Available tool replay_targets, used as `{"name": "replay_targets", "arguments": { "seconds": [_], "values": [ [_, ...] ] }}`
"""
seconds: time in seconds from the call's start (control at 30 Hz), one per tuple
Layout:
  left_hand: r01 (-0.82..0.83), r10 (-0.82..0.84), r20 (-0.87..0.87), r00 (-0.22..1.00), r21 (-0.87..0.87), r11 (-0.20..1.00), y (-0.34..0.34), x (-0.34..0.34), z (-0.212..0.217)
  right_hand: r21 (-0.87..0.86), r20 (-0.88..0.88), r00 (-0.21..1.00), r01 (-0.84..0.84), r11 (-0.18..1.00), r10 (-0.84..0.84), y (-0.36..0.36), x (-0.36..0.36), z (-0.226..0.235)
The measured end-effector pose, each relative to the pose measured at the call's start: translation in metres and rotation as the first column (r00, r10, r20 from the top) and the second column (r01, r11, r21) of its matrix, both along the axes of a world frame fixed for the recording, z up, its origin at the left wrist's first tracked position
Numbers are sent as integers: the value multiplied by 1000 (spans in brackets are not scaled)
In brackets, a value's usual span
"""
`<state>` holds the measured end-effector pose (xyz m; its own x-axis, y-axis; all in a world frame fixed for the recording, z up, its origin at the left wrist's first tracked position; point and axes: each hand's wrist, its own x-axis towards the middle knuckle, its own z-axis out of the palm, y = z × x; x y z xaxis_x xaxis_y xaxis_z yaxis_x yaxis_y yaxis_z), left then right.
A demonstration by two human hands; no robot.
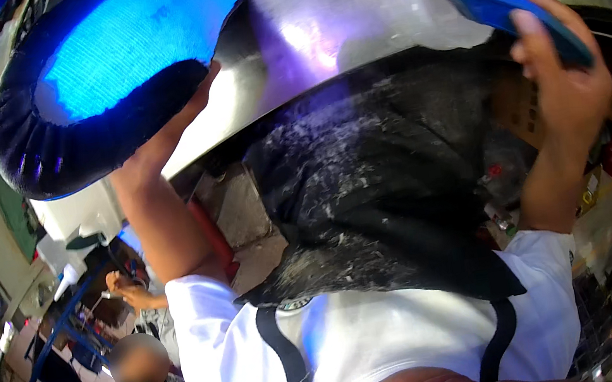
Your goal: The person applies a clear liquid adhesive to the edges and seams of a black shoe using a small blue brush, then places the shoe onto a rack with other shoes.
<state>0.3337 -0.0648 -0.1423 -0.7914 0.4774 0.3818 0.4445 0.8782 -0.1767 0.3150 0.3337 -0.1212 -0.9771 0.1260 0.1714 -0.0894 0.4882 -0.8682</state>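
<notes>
With right grip (568,80) clasped round blue tool (500,3), two o'clock, left grip (189,107) holding blue-bottomed black shoe (124,68), ten o'clock.

Left: rounded black-and-blue shoe (126,134) in our left hand (176,129) | Right: long blue tool (500,6) in our right hand (575,89) | Ahead lies a flat silvery metal tabletop (277,70)
</notes>
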Motion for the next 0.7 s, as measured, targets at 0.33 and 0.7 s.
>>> {"name": "replay_targets", "arguments": {
  "seconds": [0.33, 0.7],
  "values": [
    [-254, 254, 208, 944, -27, 967, -24, 14, -24, 480, -20, 923, -328, 814, 384, -10, -19, 3],
    [-461, -132, 447, 885, 799, -385, 68, 35, 22, -576, 280, 924, -56, 816, 261, 21, -16, -22]
  ]
}}
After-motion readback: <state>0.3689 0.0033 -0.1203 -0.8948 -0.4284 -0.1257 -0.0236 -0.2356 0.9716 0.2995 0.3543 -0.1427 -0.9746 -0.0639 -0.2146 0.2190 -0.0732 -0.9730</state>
